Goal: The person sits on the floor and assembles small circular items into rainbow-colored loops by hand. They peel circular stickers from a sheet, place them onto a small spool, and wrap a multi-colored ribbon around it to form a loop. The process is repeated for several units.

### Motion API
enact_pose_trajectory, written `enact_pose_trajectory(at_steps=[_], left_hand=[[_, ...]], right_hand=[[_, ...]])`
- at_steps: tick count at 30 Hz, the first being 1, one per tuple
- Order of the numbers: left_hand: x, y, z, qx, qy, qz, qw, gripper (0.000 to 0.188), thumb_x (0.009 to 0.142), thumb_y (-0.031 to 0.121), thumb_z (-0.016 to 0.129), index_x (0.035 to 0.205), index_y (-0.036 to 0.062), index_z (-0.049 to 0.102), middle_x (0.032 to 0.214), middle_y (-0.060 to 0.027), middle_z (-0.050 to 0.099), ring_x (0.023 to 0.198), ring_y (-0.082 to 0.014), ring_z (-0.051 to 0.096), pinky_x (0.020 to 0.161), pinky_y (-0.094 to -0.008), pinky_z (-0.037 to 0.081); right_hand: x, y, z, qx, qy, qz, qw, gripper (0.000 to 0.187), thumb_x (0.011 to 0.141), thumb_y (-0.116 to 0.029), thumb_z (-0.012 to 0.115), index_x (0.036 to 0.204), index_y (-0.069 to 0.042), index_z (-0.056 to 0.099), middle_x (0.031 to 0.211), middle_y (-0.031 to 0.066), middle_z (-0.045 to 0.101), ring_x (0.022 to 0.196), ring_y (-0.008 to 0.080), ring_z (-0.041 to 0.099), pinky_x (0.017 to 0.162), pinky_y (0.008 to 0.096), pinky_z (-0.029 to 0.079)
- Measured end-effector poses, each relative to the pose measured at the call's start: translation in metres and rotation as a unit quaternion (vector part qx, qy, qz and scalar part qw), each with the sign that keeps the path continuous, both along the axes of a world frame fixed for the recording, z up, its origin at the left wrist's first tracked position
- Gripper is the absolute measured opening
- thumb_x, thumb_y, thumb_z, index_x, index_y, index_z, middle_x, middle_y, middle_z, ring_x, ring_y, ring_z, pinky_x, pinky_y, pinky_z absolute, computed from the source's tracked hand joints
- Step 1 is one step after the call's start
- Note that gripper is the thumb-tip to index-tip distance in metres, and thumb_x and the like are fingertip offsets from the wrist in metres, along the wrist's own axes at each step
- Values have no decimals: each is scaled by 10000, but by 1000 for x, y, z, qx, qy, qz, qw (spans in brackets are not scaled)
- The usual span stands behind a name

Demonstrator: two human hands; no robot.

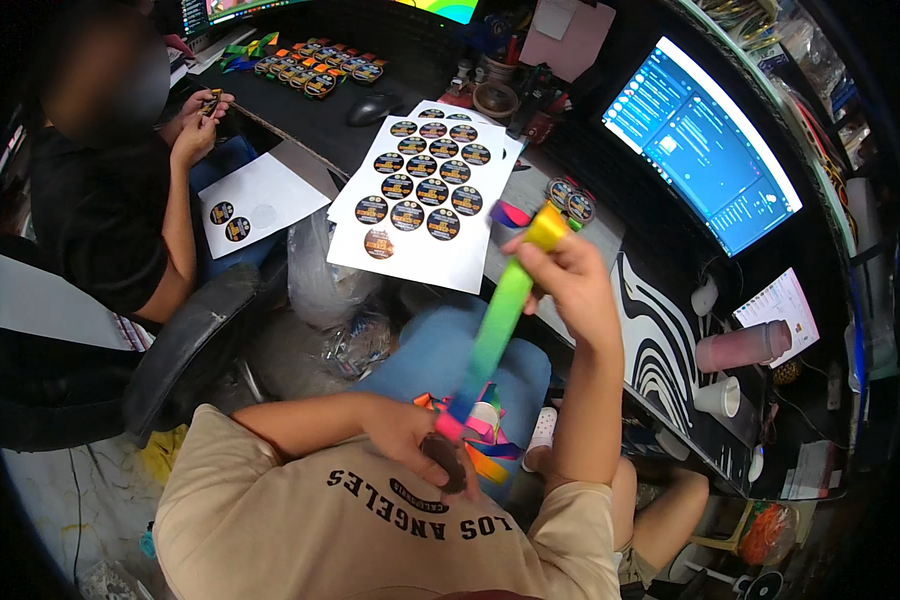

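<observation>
A rainbow ribbon [498, 322] stretches slantwise over my lap, yellow and green at the top, blue and pink lower down. Its yellow upper end is pinched in my right hand [573, 288], raised near the desk edge. My left hand [408, 442] is close to my shirt, its fingers closed on a dark round medal [443, 462] at the ribbon's lower end. How the ribbon joins the medal is blurred. More bright ribbons [488, 466] lie bunched on my lap beside the left hand.
Sheets of round stickers [355, 225] lie on the desk, overhanging its edge. Beyond are a mouse [374, 109] and rows of finished medals [320, 67]. Right stand a monitor [705, 145], a pink tumbler [742, 346] and a white cup [718, 397]. A co-worker [110, 190] sits at left, handling a small piece.
</observation>
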State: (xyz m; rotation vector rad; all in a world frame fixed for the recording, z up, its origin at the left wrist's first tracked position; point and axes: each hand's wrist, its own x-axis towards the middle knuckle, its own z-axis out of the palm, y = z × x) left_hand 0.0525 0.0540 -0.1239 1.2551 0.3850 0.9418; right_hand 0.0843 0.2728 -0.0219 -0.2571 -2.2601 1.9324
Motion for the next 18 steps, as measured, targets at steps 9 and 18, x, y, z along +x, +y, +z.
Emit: enact_pose_trajectory(at_steps=[9,18], left_hand=[[-16,-48,62,186,-49,77,978,356,988,187,519,1292,2,521,1155,-145,556,1018,-266,589,878,-355,472],[-2,-25,13,-49,-72,491,867,343,854,21,658,1156,76,504,1072,-57,525,894,-177,572,742,-311,485]], right_hand=[[-35,-28,-67,156,-123,191,961,309,891,-306,669,816,-6,654,594,38,540,529,135,491,517,309,427],[-58,-61,-110,489,71,-149,856,474,796,-285,721,1196,-74,580,1290,172,534,1225,353,473,1027,543,348]])
